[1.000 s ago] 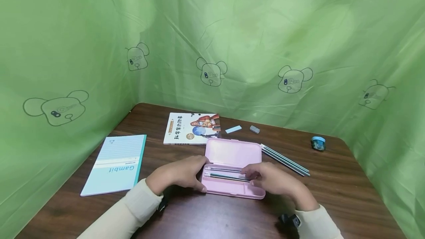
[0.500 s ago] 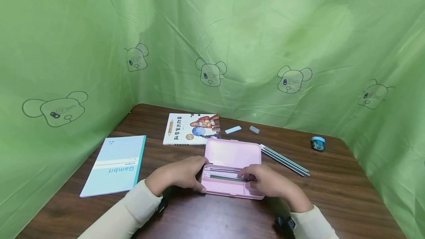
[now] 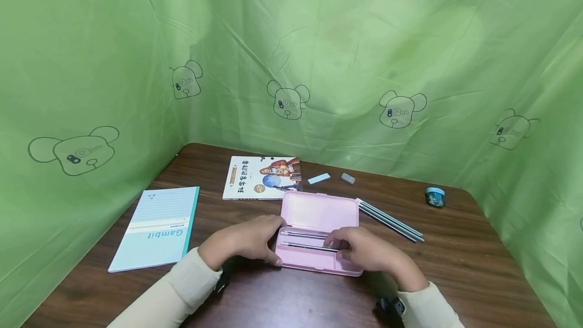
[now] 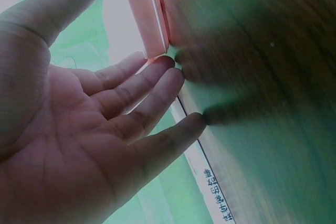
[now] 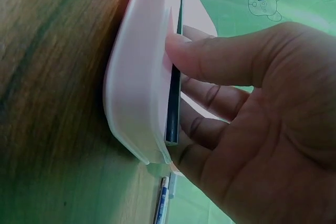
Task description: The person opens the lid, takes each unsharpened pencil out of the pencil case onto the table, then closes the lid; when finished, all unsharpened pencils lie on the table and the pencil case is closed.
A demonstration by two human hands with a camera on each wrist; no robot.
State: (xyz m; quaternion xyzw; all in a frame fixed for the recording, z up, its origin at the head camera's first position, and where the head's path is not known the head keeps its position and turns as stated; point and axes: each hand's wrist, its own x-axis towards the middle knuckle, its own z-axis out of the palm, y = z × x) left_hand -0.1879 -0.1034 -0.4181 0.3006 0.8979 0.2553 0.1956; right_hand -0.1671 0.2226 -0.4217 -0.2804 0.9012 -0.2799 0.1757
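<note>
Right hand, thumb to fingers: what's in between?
A dark pencil. The right wrist view shows the right hand pinching it beside the wall of the pink pencil case.

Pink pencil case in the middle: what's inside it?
Pencils lie lengthwise inside the open case; the right hand pinches one. In the head view, that hand hides their right ends, so anything beneath it can't be seen there.

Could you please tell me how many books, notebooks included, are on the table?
2: the Gambit notebook, to the left of the left hand, and the illustrated book, just behind the open pink pencil case.
</note>
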